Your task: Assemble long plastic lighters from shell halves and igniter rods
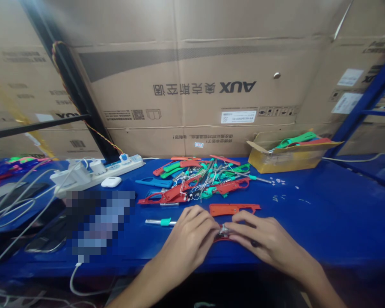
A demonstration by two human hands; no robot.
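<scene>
Both hands meet at a red plastic casing [223,238] with small grey metal parts [223,230] inside, near the table's front edge. My left hand [195,231] is closed on its left side and covers much of it. From behind that hand a metal tube with a teal collar [165,222] sticks out to the left. My right hand [259,235] has its fingers bent and closed on the right side of the casing. Just beyond the hands lies an orange-red casing half [231,208]. Farther back is a pile of red, green and blue casings [182,188], metal tubes and white wires.
A yellow-brown box [285,160] of coloured casings stands at the back right. Tiny white pieces [278,182] lie before it. On the left are a power strip [99,177], white earphone case [111,182], cables and a blurred-out phone [104,224]. Cardboard [192,64] lines the back.
</scene>
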